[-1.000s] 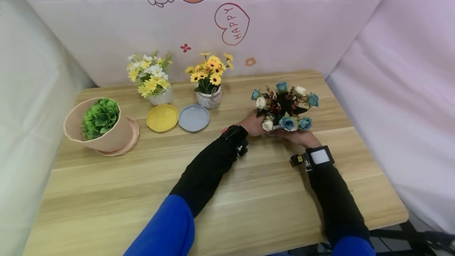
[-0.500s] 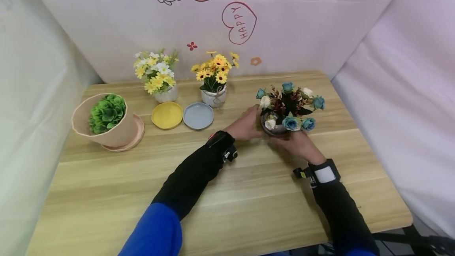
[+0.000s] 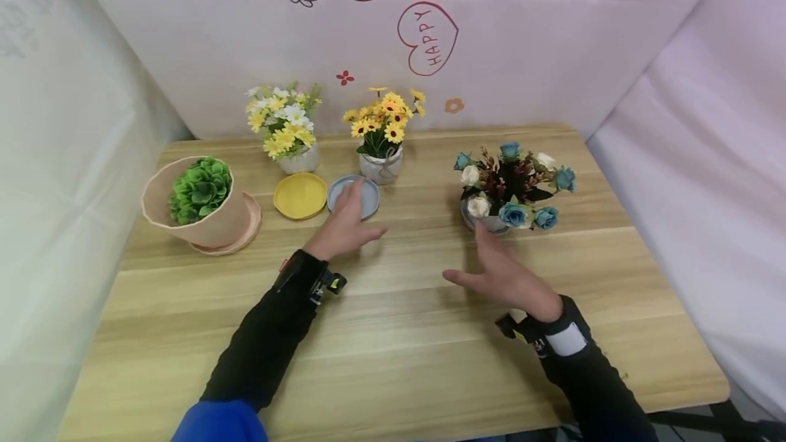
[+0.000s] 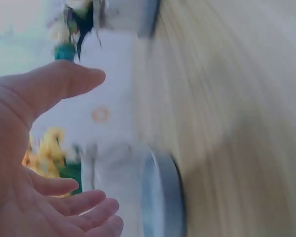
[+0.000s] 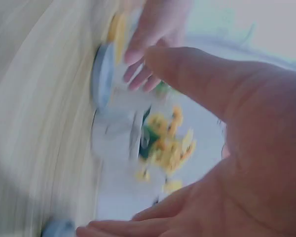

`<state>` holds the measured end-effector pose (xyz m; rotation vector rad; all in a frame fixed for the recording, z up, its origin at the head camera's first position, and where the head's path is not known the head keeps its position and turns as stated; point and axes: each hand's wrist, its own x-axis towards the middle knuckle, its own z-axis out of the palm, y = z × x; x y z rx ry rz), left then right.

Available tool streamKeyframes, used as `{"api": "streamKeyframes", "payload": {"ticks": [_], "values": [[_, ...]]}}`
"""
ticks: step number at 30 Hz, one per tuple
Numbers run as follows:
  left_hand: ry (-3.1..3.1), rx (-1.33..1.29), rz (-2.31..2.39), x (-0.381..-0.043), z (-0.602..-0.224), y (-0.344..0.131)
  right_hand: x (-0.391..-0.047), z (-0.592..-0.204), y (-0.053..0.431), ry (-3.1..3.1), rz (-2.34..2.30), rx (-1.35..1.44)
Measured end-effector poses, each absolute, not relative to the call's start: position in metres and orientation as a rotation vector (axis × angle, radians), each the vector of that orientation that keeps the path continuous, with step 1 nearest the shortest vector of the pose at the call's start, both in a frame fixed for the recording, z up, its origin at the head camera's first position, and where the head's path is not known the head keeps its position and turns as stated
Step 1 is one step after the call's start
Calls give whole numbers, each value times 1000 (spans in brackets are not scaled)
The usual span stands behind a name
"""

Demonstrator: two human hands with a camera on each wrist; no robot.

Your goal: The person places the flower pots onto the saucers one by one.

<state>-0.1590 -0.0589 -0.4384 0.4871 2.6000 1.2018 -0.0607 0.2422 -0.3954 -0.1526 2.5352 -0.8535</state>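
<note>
In the head view my left hand (image 3: 344,227) hovers in front of the grey-blue saucer (image 3: 370,198), its fingers straight and thumb spread, holding nothing. The left wrist view shows that saucer (image 4: 163,202) beyond the fingertips. My right hand (image 3: 506,275) is spread out just in front of the pot of blue and white roses (image 3: 514,213), also holding nothing; whether its fingertips touch the pot I cannot tell. Beside the grey-blue saucer lies a yellow saucer (image 3: 300,196). Behind it stands a white pot of yellow sunflowers (image 3: 381,166).
A white pot of white and yellow daisies (image 3: 299,157) stands at the back left. Further left, a large pink pot (image 3: 227,220) with a green plant tilts on a pink saucer (image 3: 248,230). A printed cloth (image 3: 522,53) hangs behind the wooden table (image 3: 393,360).
Both hands have let go of the rose pot, which stays at the right. My left hand has moved left toward the grey-blue saucer; my right hand has drawn back slightly toward me.
</note>
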Motion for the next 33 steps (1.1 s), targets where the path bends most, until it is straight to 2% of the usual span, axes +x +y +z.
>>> {"api": "streamKeyframes", "payload": {"ticks": [4, 8, 16, 21, 26, 33], "values": [[2643, 410, 1212, -159, -445, -82, -73, -395, 222, 2545, -962, -282], [2689, 366, 1158, -166, -449, -90, -108, -404, 200, 2555, -1103, -348], [2711, 380, 1106, -180, -460, -89, -196, -434, 163, 2583, -1370, -165], [2743, 391, 1056, -186, -465, -86, -236, -449, 144, 2593, -1474, -137], [2771, 419, 975, -191, -468, -80, -258, -457, 129, 2615, -1586, -183], [2803, 430, 860, -198, -463, -77, -265, -447, 117, 2515, -1864, -472]]}}
